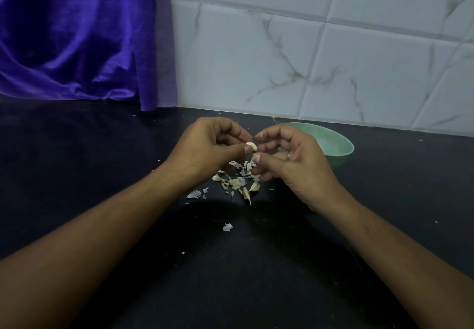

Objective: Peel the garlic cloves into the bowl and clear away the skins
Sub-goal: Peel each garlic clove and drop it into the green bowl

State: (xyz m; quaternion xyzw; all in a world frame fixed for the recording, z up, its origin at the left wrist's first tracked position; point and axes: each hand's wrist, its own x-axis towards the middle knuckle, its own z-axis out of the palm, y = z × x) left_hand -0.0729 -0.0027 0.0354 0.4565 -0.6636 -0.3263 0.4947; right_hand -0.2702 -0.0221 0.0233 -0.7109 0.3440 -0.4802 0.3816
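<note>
- Purple velvety curtain (77, 33) hangs in soft folds at ten o'clock, its hem reaching the matte black tabletop (77, 149).
- Left hand (205, 146) has its fingers curled, and thumb and forefinger pinch a garlic clove (251, 146). It is held in the air above the litter, probably so that what is stripped off drops in one place.
- The clove is small, pale, curved and smooth, and looks largely bare.
- Skins (238, 182) lie on the tabletop at six o'clock from the clove. They are thin, papery, whitish curled flakes in a loose heap, with one stray flake (227, 226) nearer the person. None are cleared yet.
- Right hand (289, 164), wearing a ring, has curled fingers whose tips sit just beside the clove, apparently to pick at it. I cannot tell whether they nip a scrap of skin.
- Pale green bowl (336, 144), round and glossy, stands at two o'clock behind the right hand, within easy reach for dropping cloves in. Its contents are hidden.
- Marbled white tiles (307, 46) back the scene at twelve o'clock.
</note>
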